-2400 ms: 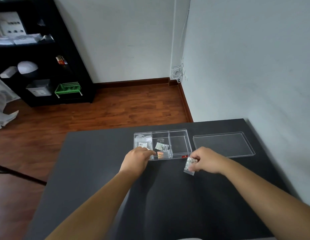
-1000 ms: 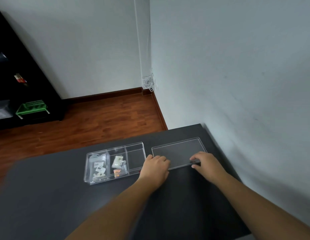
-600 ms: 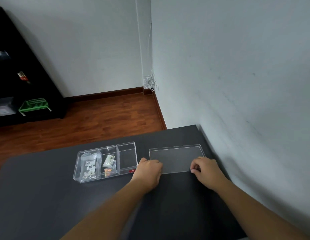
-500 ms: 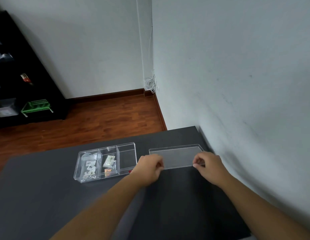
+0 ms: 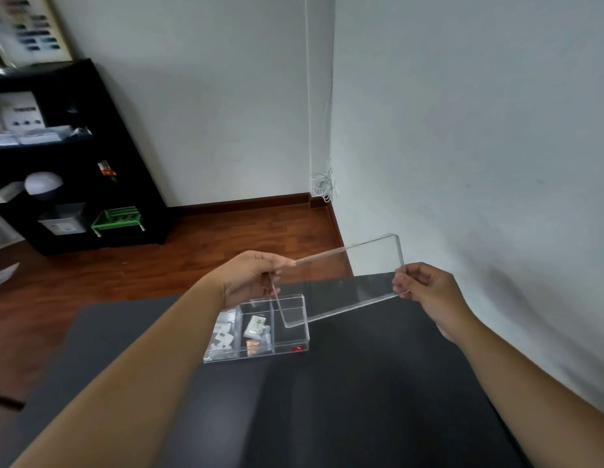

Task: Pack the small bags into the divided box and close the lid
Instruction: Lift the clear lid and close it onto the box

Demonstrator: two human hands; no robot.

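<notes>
Fingers (image 5: 280, 265) of the left hand (image 5: 250, 276) and right hand (image 5: 425, 287) pinch opposite ends of the clear lid (image 5: 344, 288), tilted in the air above the divided box (image 5: 260, 327) on the dark counter (image 5: 361, 383); half a second ago it lay flat beside the box; small bags (image 5: 255, 325) fill two compartments.

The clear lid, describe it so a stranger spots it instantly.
Look above the dark table, just right of the divided box. The clear lid is the flat transparent panel held tilted in the air, left hand and right hand pinching its short ends.
</notes>
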